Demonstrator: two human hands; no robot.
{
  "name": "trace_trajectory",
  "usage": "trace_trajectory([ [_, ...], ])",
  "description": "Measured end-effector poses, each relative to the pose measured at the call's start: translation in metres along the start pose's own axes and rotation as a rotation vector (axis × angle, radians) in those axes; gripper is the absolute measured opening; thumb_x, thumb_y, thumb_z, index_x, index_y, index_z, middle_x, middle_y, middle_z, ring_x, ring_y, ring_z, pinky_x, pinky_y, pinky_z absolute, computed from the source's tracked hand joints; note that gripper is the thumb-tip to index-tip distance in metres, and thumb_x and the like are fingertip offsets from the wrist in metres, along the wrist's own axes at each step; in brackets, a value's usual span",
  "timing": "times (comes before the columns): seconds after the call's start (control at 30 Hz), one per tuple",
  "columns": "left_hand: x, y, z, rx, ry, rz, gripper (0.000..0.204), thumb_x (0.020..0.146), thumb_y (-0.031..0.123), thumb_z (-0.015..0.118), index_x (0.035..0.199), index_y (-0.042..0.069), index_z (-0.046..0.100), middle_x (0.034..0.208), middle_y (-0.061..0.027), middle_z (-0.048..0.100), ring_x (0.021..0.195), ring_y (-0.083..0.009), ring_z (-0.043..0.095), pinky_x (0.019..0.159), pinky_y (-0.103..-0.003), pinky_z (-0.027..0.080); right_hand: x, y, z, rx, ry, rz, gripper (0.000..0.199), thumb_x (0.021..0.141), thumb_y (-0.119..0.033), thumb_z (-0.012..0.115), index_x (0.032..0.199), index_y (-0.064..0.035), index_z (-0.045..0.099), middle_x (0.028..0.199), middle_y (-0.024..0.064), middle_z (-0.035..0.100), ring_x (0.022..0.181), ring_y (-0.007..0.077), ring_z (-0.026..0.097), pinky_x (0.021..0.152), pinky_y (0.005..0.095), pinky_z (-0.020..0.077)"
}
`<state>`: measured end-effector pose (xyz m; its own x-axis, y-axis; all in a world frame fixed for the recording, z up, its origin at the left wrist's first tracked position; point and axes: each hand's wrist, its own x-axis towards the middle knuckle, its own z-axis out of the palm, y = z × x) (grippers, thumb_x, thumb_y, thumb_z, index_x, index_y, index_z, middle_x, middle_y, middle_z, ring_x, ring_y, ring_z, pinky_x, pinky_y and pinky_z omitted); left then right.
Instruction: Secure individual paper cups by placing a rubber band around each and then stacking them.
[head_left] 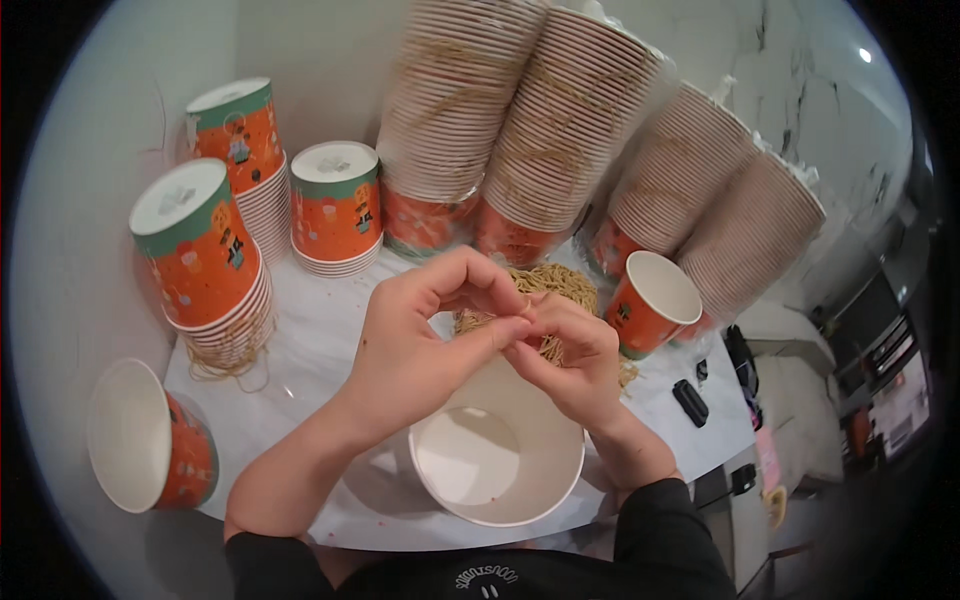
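My left hand point(410, 325) and my right hand point(575, 355) meet at the fingertips, each closed in a pinch. Between them is a tiny pale bit, too small to make out. Directly below stands a large white-lined paper bucket point(560, 465), its mouth facing up and its inside bare. Just behind my fingers lies a heap of thin tan loops that look like rubber bands point(560, 285), partly covered by my hands.
Upside-down stacks of orange and green paper buckets point(200, 260) stand at the left; one bucket point(130, 435) sits nearer me. Tall plastic-wrapped bucket stacks point(570, 120) line the back. An upright orange bucket point(665, 290) and a small black object point(690, 402) are at the right.
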<state>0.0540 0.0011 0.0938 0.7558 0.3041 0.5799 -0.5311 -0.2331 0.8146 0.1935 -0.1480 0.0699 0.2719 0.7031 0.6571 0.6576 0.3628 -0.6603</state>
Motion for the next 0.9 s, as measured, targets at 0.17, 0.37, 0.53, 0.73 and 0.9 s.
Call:
trace_trajectory([
  [0.17, 0.002, 0.001, -0.004, -0.229, 0.195, 0.004, 0.023, 0.086, -0.009, 0.074, 0.096, 0.004, 0.057, 0.097, -0.0064, 0.072, 0.097, -0.0145, 0.072, 0.089, -0.028, 0.057, 0.008, -0.004, -0.003, -0.282, -0.102, -0.032, 0.009, 0.08, 0.002, 0.077, 0.087, -0.001, 0.072, 0.08, 0.0045, 0.065, 0.08, 0.0175, 0.062, 0.09, 0.035, 0.0465],
  [0.37, 0.006, 0.023, -0.028, -0.242, 0.353, 0.178, 0.02, 0.091, -0.005, 0.072, 0.094, 0.006, 0.056, 0.101, -0.0115, 0.074, 0.097, -0.0147, 0.072, 0.089, -0.029, 0.058, 0.011, 0.01, -0.006, -0.39, -0.365, 0.033, 0.006, 0.081, -0.005, 0.077, 0.086, -0.0033, 0.073, 0.079, 0.0054, 0.067, 0.077, 0.0212, 0.063, 0.074, 0.0345, 0.048],
  [0.53, 0.007, 0.021, -0.032, -0.345, 0.404, 0.18, 0.016, 0.09, -0.005, 0.073, 0.096, 0.003, 0.06, 0.1, -0.0124, 0.075, 0.096, -0.015, 0.072, 0.089, -0.028, 0.057, 0.011, 0.007, -0.01, -0.223, -0.434, 0.166, 0.005, 0.081, -0.004, 0.078, 0.084, -0.002, 0.074, 0.081, 0.0059, 0.07, 0.079, 0.02, 0.066, 0.071, 0.0328, 0.0499],
  [0.73, 0.008, 0.019, -0.044, -0.339, 0.461, 0.179, 0.015, 0.092, 0.0, 0.073, 0.094, 0.005, 0.059, 0.103, -0.013, 0.075, 0.091, -0.0132, 0.07, 0.08, -0.026, 0.057, 0.016, 0.008, -0.023, -0.285, -0.502, 0.265, 0.013, 0.081, -0.008, 0.082, 0.089, -0.0005, 0.076, 0.081, 0.0067, 0.07, 0.08, 0.02, 0.066, 0.073, 0.0319, 0.0505],
  [0.9, 0.007, 0.02, -0.043, -0.293, 0.376, 0.175, 0.014, 0.093, 0.001, 0.07, 0.095, 0.008, 0.059, 0.103, -0.0116, 0.075, 0.096, -0.0144, 0.072, 0.079, -0.027, 0.059, 0.017, 0.002, -0.022, -0.358, -0.574, 0.305, 0.032, 0.079, -0.01, 0.084, 0.108, -0.0013, 0.076, 0.097, 0.008, 0.072, 0.092, 0.0205, 0.067, 0.081, 0.0336, 0.0513],
])
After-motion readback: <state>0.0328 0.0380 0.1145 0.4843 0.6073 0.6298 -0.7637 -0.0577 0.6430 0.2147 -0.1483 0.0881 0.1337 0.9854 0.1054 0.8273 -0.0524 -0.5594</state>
